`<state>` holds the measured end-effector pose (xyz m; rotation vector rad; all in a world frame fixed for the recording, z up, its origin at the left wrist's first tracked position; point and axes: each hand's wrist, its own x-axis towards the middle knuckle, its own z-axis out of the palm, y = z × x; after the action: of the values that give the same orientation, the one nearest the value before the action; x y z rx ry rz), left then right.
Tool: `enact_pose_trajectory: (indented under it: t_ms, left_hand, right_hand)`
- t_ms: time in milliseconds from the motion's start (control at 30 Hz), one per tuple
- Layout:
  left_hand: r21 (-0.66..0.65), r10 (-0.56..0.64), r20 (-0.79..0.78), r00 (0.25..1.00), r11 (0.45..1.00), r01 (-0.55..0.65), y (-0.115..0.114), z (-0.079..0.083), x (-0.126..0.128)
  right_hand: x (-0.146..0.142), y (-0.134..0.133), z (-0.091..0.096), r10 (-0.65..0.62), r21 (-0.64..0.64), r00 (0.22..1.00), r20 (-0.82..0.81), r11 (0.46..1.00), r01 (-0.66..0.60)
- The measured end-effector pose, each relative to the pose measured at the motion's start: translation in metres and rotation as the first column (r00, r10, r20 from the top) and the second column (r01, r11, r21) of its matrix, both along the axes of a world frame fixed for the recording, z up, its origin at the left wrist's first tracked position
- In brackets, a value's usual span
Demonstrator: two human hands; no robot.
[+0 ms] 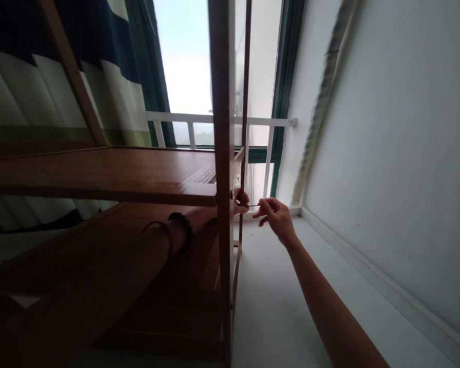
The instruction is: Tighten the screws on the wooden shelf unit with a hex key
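Note:
A brown wooden shelf unit (pixel 99 171) takes up the left and middle of the view. My left arm reaches between two of its boards, and my left hand (pixel 241 201) is at the slim rear post (pixel 246 76). The front post (pixel 223 153) hides part of that hand; its fingers are bent together, and what they grip is unclear. Outside the unit, on the right, my right hand (pixel 275 215) pinches a thin dark rod (pixel 254 205) that looks like a hex key. The rod points left, its far end meeting the fingers of my left hand.
A white wall (pixel 398 143) rises on the right above a pale floor (pixel 276 306). Behind the unit are a white railing (pixel 260 121), a green-framed window (pixel 285 66) and a striped curtain (pixel 118 66). Bolt heads show on the front post.

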<state>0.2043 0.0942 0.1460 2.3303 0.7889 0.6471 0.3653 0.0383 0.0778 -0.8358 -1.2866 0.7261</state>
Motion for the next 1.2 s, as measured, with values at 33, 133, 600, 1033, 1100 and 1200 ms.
enact_pose_trajectory:
  t_ms: [33,133,600,1033,1100,1200]
  left_hand:
    - [-0.008,-0.017,0.019,1.000,1.000,0.017,0.0015,-0.0014,-0.0003]
    - [-0.027,-0.052,0.033,0.998,0.998,0.053,0.0040,-0.0040,-0.0017]
    - [-0.044,-0.056,0.016,0.998,0.997,0.056,0.0054,-0.0038,-0.0029]
    - [-0.011,-0.027,-0.001,1.000,1.000,0.027,0.0000,-0.0022,-0.0028]
    - [-0.004,-0.022,-0.001,1.000,1.000,0.022,-0.0004,-0.0020,-0.0025]
    - [-0.001,-0.017,-0.005,1.000,1.000,0.017,-0.0003,-0.0015,-0.0020]
  right_hand:
    - [0.0016,0.0000,-0.0001,0.024,-0.011,1.000,-0.007,1.000,-0.024]
    - [0.0047,-0.0004,-0.0001,0.078,-0.023,0.997,-0.027,0.997,-0.079]
    - [0.0063,-0.0012,0.0004,0.110,-0.037,0.994,-0.025,0.993,-0.111]
    - [0.0050,-0.0017,-0.0022,0.101,-0.019,0.993,-0.059,0.995,-0.102]
    - [0.0064,-0.0030,-0.0006,0.111,-0.015,0.993,-0.036,0.994,-0.111]
    - [0.0087,-0.0050,0.0027,0.112,-0.027,0.994,0.002,0.993,-0.111]
